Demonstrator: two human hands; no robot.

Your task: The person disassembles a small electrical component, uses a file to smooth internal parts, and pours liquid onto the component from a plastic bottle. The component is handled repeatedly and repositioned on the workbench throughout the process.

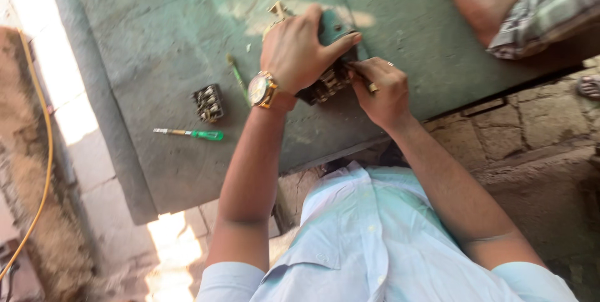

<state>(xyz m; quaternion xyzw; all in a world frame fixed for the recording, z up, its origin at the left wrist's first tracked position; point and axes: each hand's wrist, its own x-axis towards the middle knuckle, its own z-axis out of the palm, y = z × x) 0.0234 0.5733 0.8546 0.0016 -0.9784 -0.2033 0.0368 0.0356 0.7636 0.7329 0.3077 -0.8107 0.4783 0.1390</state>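
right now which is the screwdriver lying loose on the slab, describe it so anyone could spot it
Start from the big grey-green slab the person works on and look to its near left part, left of the left hand and its wristwatch. Below a small dark block lies the screwdriver, flat and untouched. Its bright green handle and thin shaft set it apart.

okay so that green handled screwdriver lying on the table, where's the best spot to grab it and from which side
Probably by the green handle, the thick end of the screwdriver, which lies flat and alone on the green table with its thin shaft pointing toward the picture's left. Come down from above, fingers across the handle. The left hand is nearer; both it and the right hand are on the dark metal part.
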